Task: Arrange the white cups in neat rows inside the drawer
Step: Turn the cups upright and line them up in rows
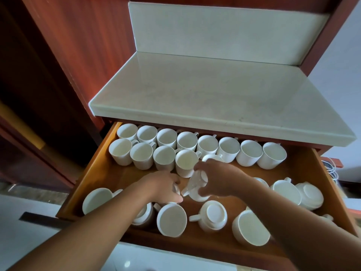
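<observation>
A wooden drawer stands pulled out and holds many white cups. Several upright cups form a back row, and a shorter second row lines up on the left in front of it. My right hand grips a tilted, motion-blurred white cup at the drawer's middle, just right of the second row's end. My left hand curls round a white cup mostly hidden under it. Loose cups lie along the front: one upright, one upside down, others at the left and right.
A pale stone countertop overhangs the drawer's back edge just above the back row. Red-brown wood panels rise at the left. White cables hang past the drawer's right side. Bare drawer floor shows between the rows and the front cups.
</observation>
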Available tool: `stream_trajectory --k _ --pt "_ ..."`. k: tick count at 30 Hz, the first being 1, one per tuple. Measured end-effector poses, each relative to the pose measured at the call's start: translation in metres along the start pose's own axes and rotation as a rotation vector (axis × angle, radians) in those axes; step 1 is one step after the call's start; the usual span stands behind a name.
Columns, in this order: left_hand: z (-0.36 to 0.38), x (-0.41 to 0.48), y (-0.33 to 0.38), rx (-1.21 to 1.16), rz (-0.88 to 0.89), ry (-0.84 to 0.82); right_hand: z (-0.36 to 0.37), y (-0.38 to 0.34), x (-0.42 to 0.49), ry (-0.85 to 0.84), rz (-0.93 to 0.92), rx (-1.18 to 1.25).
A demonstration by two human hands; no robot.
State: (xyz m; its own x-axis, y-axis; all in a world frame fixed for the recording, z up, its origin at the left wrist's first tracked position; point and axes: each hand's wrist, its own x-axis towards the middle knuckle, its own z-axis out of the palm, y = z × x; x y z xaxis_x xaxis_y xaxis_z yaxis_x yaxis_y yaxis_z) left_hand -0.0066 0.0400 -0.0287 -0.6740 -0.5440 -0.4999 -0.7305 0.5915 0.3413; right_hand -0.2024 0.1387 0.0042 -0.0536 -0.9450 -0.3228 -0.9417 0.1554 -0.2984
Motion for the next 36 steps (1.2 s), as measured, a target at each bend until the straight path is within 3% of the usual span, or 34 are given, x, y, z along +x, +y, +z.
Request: stream_trajectory --k 3,7,10,12,16,19,21,23,27,30,36 --pt "-0.008 -0.002 0.01 -0.074 0.024 0.038 -0.023 0.013 -0.005 -0.005 0.067 0.259" --pt "-0.014 -0.001 0.03 -0.421 0.117 0.128 -0.034 0.033 -0.018 0.033 0.084 1.064" --pt "-0.016 0.002 0.048 -0.691 0.198 0.192 -0.034 0.046 -0.023 0.062 0.175 1.461" --pt "-0.019 0.003 0.064 -0.799 0.235 0.237 -0.033 0.05 -0.027 0.059 0.215 1.569" --pt "-0.028 0.004 0.093 -0.738 0.24 0.33 -0.044 0.05 -0.042 0.067 0.276 1.592" --pt "-0.04 0.01 0.111 -0.627 0.202 0.351 -0.053 0.055 -0.048 0.184 0.361 1.263" --pt "-0.05 0.015 0.121 -0.438 0.137 0.337 -0.06 0.06 -0.055 0.378 0.385 0.767" --pt "-0.061 0.021 0.131 -0.266 0.086 0.292 -0.071 0.061 -0.067 0.491 0.276 0.323" --pt "-0.081 0.03 0.157 -0.098 0.127 0.122 -0.08 0.057 -0.078 0.323 0.014 -0.115" --pt "-0.091 0.03 0.175 0.089 0.149 0.038 -0.07 0.058 -0.065 0.321 -0.023 -0.272" --pt "-0.084 0.035 0.174 -0.011 0.166 0.121 -0.056 0.067 -0.046 0.416 0.06 -0.254"
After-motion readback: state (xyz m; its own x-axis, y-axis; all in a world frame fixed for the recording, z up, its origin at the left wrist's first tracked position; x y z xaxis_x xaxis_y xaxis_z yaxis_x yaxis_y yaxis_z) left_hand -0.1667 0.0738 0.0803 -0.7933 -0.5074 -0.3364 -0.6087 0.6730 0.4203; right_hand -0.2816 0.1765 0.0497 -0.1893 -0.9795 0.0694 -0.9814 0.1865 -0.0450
